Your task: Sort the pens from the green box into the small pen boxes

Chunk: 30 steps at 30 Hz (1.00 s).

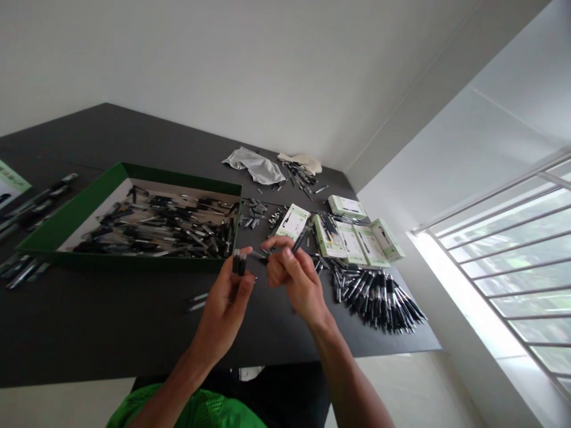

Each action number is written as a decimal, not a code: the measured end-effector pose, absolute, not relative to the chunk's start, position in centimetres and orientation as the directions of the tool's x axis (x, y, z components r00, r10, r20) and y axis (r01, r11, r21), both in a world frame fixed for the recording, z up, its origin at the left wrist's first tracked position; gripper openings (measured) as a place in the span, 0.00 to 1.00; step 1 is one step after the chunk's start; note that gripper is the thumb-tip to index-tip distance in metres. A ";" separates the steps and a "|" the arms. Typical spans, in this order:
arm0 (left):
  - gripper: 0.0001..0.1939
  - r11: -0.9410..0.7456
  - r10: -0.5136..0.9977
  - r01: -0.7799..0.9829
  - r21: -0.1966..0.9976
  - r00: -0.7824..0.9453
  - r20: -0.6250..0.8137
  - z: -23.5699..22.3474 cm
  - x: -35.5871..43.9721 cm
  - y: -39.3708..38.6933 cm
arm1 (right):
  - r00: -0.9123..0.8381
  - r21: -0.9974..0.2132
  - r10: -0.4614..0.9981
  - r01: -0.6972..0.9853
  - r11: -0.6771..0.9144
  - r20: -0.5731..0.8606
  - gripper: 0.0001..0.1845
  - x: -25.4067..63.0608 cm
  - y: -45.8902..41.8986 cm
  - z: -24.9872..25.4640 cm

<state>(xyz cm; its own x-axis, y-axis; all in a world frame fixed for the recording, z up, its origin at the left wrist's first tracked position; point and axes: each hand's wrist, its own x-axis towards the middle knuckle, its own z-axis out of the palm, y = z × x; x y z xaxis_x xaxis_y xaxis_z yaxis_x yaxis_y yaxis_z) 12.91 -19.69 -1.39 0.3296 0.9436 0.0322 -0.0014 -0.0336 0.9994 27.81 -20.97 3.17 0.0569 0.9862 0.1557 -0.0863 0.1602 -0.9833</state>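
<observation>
My left hand (228,300) is closed around a couple of short black-and-clear pen parts (239,262), which stick up between thumb and fingers. Close beside it on the right, my right hand (297,276) grips a dark pen (301,239) between thumb and forefinger, its upper end pointing up and right. The hands are near each other over the table's front middle. Left of them stands a green box (134,259) with many black and clear pen parts (178,223) inside. Two pen pieces (196,302) lie on the table by my left wrist.
A fan of black pens (383,300) lies at the right front. Behind it are an open pen carton (363,244) and closed cartons (347,206). Loose parts (254,211), a grey cloth (255,164) and a cream cloth (304,161) lie farther back. More pens (27,270) lie left.
</observation>
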 end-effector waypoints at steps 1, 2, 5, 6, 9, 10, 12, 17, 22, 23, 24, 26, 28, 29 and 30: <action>0.29 -0.029 0.937 0.002 1.000 0.350 0.027 -1.5 13.0 -19.6 | 0.071 -0.973 0.982 -0.141 0.183 0.175 0.22 27.7 -21.0 2.9; 0.27 -0.036 0.927 0.012 0.999 0.373 0.029 -1.6 13.1 -19.6 | 0.083 -0.966 0.979 -0.165 0.199 0.188 0.23 27.5 -20.9 2.6; 0.24 -0.088 0.908 0.076 0.993 0.416 0.049 -1.6 13.3 -19.5 | 0.118 -0.971 0.972 -0.105 0.215 0.203 0.24 26.8 -20.9 2.0; 0.24 -0.101 0.907 0.100 0.990 0.418 0.050 -1.5 13.3 -19.4 | 0.133 -0.972 0.968 -0.066 0.224 0.214 0.24 26.6 -20.9 1.9; 0.24 -0.136 0.913 0.146 0.980 0.402 0.067 -1.4 12.8 -19.3 | 0.193 -0.951 0.937 0.163 0.263 0.293 0.24 26.9 -20.8 2.2; 0.24 -0.150 0.915 0.153 0.977 0.395 0.078 -1.4 12.6 -19.3 | 0.200 -0.924 0.923 0.269 0.271 0.329 0.24 27.2 -20.8 2.3; 0.24 -0.168 0.921 0.169 0.971 0.379 0.094 -1.5 12.4 -19.3 | 0.181 -0.856 0.910 0.447 0.261 0.372 0.21 27.8 -20.8 2.5; 0.25 -0.145 0.926 0.166 0.975 0.370 0.075 -2.0 12.4 -19.4 | 0.071 -0.789 0.935 0.561 0.252 0.348 0.15 28.9 -21.0 2.1; 0.23 -0.127 0.908 0.110 0.986 0.413 0.071 -2.4 12.6 -19.6 | 0.149 -0.897 0.927 0.343 0.278 0.344 0.15 29.1 -21.1 1.8; 0.24 -0.119 0.906 0.097 0.988 0.418 0.068 -2.5 12.5 -19.7 | 0.197 -0.909 0.915 0.304 0.285 0.352 0.15 29.1 -21.1 1.9; 0.25 -0.109 0.905 0.086 0.990 0.421 0.063 -2.6 12.4 -19.7 | 0.245 -0.913 0.898 0.285 0.292 0.364 0.15 29.1 -21.2 2.0; 0.26 -0.096 0.902 0.071 0.993 0.428 0.057 -2.7 12.2 -19.8 | 0.308 -0.905 0.867 0.300 0.303 0.392 0.15 29.1 -21.4 2.3; 0.26 -0.101 0.894 0.068 0.993 0.443 0.061 -2.8 12.0 -19.9 | 0.327 -0.895 0.852 0.325 0.306 0.410 0.14 28.9 -21.5 2.7; 0.26 -0.106 0.889 0.069 0.992 0.453 0.063 -2.8 12.0 -20.0 | 0.325 -0.894 0.852 0.325 0.308 0.411 0.14 28.8 -21.6 2.8; 0.26 -0.108 0.885 0.069 0.992 0.461 0.065 -2.8 12.0 -20.1 | 0.321 -0.896 0.855 0.319 0.308 0.408 0.14 28.6 -21.6 3.0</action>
<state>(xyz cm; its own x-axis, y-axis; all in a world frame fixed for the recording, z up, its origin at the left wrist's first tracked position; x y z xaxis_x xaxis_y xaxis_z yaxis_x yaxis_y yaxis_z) 11.96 -20.05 -2.83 0.4607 0.8852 0.0645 0.0695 -0.1085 0.9917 28.61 -21.62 2.96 0.3205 0.8548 0.4081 0.3190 0.3083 -0.8962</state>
